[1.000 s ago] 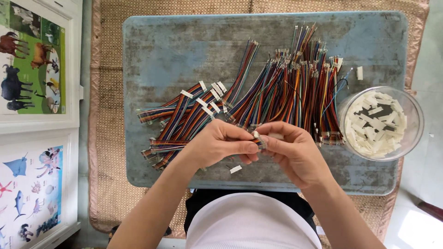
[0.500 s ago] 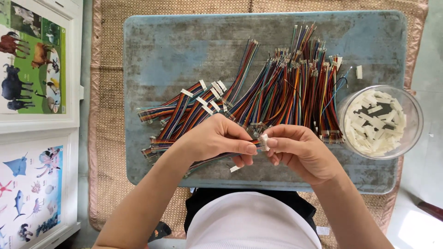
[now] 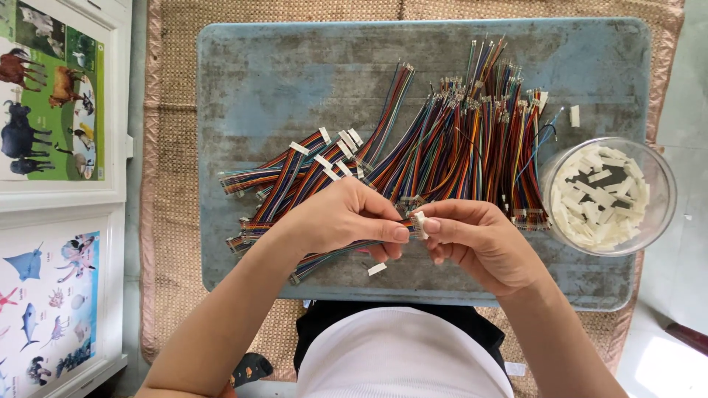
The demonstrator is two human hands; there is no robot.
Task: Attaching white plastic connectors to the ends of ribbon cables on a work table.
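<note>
We cannot make out how the small white connector [image 3: 420, 224] meets the wires, since our fingertips cover the joint. Our left hand [image 3: 345, 216] pinches the end of a flat, multicoloured ribbon cable [image 3: 333, 254], whose middle runs hidden under the palm and comes out toward the tray's near edge. Our right hand [image 3: 478, 239] pinches the connector between thumb and forefinger, the other fingers curled under. Both hands meet above the near middle of the worn blue-grey tray [image 3: 295, 74], which lies on a coarse woven mat [image 3: 169, 221]. More cables [image 3: 457, 140] fan across the tray, thin and striped. At the right edge a clear round bowl [image 3: 662, 177] holds white plastic pieces.
</note>
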